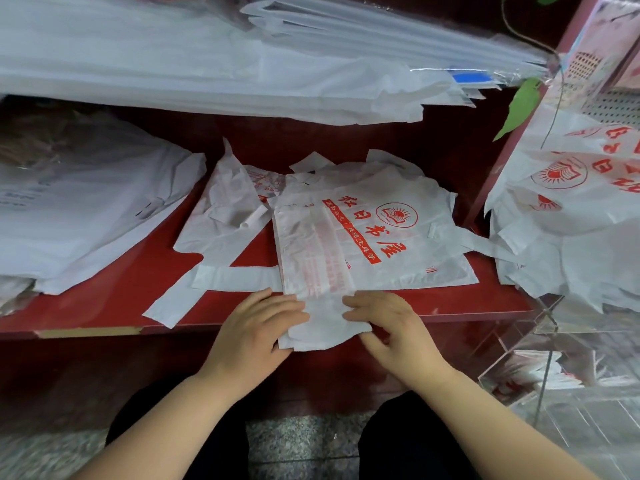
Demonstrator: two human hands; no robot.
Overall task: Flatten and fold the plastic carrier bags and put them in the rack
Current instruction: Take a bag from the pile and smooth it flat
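A white plastic carrier bag (367,237) with red print lies flattened on the red shelf (138,292), its near end hanging over the front edge. My left hand (252,334) holds that overhanging end from the left, fingers on top and thumb hidden beneath. My right hand (391,323) rests on the same end from the right, fingers laid fairly straight on the plastic. A second, crumpled white bag (225,216) lies just left of it, its handle strip (235,277) stretched along the shelf.
A heap of white bags (76,209) fills the shelf's left part. More stacked bags (242,64) hang over from the shelf above. At right, a clear acrylic rack (554,358) stands under a pile of printed bags (571,220). A green leaf (519,109) dangles nearby.
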